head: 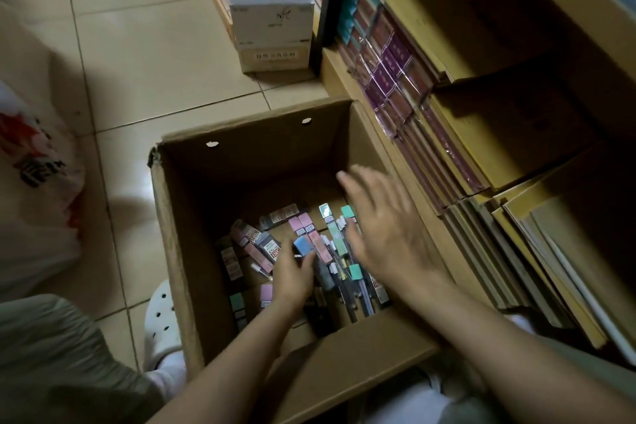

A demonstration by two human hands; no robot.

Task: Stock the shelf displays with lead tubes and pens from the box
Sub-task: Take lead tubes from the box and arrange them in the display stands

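Observation:
An open cardboard box (179, 244) stands on the tiled floor. Several lead tubes and pens (320, 244) with pink, blue, green and grey caps lie loose on its bottom. My left hand (292, 277) is deep inside the box, its fingers curled round a blue-capped tube (303, 246). My right hand (382, 227) hovers above the right side of the box with fingers spread and straight, blurred, holding nothing. The low shelf (509, 134) stands right of the box.
The shelf holds stacked notebooks (389, 79) and flat brown packs. A smaller open carton (272, 21) sits on the floor farther back. A white plastic bag (34, 182) lies at left. My white shoe (161, 317) touches the box's left side.

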